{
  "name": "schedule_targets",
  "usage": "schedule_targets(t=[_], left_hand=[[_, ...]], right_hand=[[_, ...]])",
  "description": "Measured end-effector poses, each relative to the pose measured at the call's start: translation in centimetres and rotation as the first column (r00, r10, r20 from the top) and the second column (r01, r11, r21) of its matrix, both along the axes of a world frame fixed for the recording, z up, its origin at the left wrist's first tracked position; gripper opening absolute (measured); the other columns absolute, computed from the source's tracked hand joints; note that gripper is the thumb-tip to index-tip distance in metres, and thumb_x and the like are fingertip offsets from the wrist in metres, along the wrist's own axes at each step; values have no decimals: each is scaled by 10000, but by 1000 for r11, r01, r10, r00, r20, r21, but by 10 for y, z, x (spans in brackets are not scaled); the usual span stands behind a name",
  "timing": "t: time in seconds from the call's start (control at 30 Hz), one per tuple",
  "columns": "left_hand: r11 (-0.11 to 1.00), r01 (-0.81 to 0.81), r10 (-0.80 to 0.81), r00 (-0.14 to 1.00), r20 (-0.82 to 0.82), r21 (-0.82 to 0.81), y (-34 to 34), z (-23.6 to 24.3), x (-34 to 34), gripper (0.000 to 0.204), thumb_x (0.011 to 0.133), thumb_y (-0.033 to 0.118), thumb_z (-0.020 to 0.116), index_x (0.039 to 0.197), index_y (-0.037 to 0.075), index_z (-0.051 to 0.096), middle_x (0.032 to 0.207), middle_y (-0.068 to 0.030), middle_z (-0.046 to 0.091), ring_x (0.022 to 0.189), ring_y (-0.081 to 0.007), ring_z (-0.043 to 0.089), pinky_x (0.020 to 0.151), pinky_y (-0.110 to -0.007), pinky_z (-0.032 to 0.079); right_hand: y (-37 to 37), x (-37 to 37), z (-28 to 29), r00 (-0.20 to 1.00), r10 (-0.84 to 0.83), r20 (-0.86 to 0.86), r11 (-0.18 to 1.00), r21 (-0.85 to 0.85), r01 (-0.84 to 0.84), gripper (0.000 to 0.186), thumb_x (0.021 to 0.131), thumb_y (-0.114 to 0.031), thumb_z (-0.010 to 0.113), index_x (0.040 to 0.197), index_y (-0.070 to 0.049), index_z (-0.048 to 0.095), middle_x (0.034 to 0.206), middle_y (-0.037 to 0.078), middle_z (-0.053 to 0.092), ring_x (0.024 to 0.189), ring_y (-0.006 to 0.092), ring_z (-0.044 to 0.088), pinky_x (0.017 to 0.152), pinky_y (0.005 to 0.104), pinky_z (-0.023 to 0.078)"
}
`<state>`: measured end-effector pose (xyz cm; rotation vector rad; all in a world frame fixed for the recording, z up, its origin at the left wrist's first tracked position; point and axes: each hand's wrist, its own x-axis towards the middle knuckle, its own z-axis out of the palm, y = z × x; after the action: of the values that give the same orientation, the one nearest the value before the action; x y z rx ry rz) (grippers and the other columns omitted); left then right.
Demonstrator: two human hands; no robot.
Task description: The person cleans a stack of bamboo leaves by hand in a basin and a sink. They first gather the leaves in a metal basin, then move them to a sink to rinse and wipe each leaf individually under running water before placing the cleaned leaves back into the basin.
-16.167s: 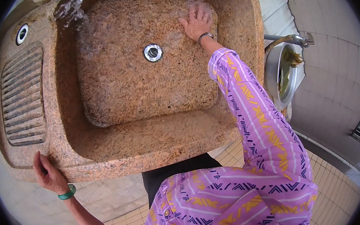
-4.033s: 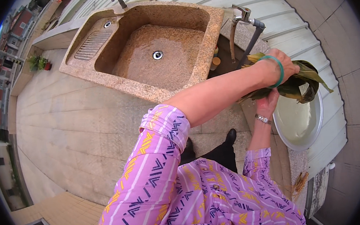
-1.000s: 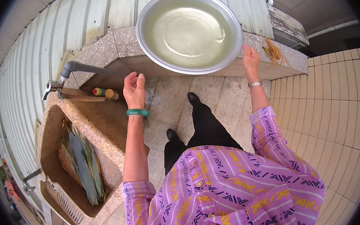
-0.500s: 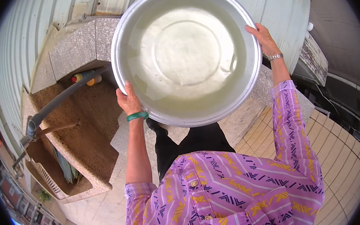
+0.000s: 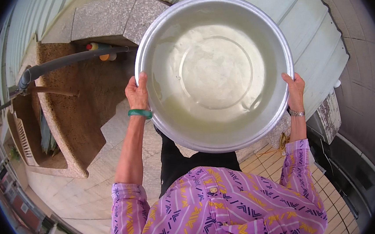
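Observation:
A wide, round silver metal basin [image 5: 220, 147] hangs in front of my body, held up between both hands. Shallow clear water [image 5: 219, 77] lies in it, and a ring pressed into the bottom shows through. My left hand [image 5: 137, 93], with a green bangle at the wrist, grips the left rim, thumb over the edge. On the opposite side my right hand [image 5: 296, 91], with a metal-banded watch, clasps the right rim in the same way. The fingers of both hands are mostly hidden beneath and behind the rim.
At left stands a brown speckled stone sink [image 5: 61, 140] with a grey pipe [image 5: 77, 58] across it and bottles [image 5: 102, 46] in its far corner. A corrugated metal sheet [image 5: 318, 49] lies beyond the basin. Yellow cord [image 5: 283, 142] sits by the tiled floor [image 5: 262, 166].
The basin, still in both hands, has come lower and to the right in view, nearer my body. My viewpoint has shifted; the sink sits further left, and the yellow cord now shows.

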<state>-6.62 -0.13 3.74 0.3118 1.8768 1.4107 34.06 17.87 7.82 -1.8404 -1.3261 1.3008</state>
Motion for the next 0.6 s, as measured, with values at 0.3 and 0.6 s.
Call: schedule_targets(t=[0.3, 0.6], left_hand=[[1000, -7, 6, 996, 84, 14, -51, 52, -21, 263, 820, 282, 581, 777, 24, 560, 650, 21, 509, 563, -49, 433, 513, -208, 379], [999, 44, -44, 999, 8, 6, -168, 127, -56, 239, 826, 214, 530, 877, -18, 552, 746, -45, 543, 662, -110, 492, 609, -282, 429]], right_hand=[[-39, -32, 46, 996, 44, -78, 999, -23, -46, 144, 793, -102, 584, 846, 26, 548, 720, 23, 544, 601, 76, 488, 548, 212, 403], [-108, -52, 105, 964, 223, -143, 974, -18, -228, 202, 790, -100, 577, 912, 56, 540, 778, 70, 581, 660, 119, 544, 612, 234, 445]])
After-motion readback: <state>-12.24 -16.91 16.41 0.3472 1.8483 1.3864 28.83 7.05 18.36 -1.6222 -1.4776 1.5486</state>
